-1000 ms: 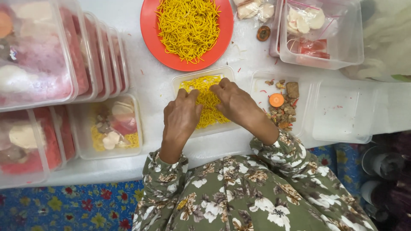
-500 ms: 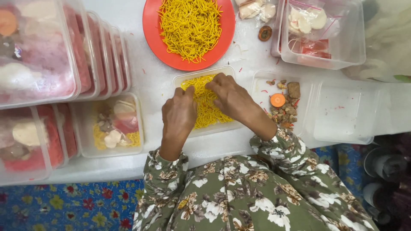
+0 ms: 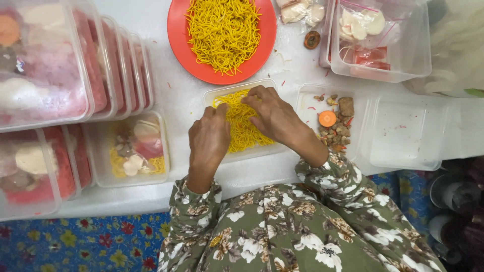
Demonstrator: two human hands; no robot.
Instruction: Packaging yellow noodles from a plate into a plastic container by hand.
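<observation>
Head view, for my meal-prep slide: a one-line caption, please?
Both hands, left and right, press yellow noodles into a clear tub below an orange plate.

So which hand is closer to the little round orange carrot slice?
The right hand. It rests on the yellow noodles in the clear tub, just beside the container holding the carrot slice. The left hand sits on the far side of the noodle tub, farther away.
</observation>
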